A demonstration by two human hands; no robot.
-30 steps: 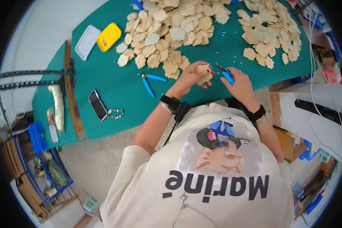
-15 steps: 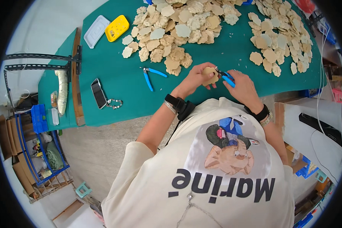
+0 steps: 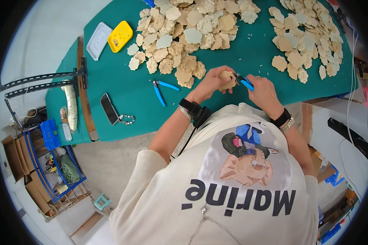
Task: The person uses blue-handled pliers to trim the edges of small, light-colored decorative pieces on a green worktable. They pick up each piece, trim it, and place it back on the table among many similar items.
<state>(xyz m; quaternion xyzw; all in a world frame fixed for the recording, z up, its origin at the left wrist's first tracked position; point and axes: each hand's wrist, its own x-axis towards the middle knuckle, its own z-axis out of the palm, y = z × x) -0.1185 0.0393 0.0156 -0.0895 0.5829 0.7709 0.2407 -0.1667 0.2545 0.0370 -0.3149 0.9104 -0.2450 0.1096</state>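
A flat, beige, scallop-edged plastic-looking piece [image 3: 228, 80] is pinched between the fingers of my left hand [image 3: 210, 84]. My right hand [image 3: 265, 94] is closed around a pair of blue-handled side cutters [image 3: 246, 83]. The cutters' jaws sit at the right edge of the piece; whether the blades touch it I cannot tell. A second pair of blue-handled cutters [image 3: 161, 92] lies splayed on the green table to the left. Beyond my hands spreads a large heap of similar beige and pale pieces [image 3: 192, 35].
Another pile of such pieces [image 3: 308, 41] covers the right of the green table [image 3: 216, 107]. A yellow tray [image 3: 120, 36] and a white tray [image 3: 99, 41] lie at the far left. Nearer are a phone [image 3: 109, 109] and a beaded strap [image 3: 127, 119]. Small pale scraps dot the cloth.
The whole view has tilted slightly. My left hand still holds the piece, and the cutters in my right hand have shifted slightly at its edge.
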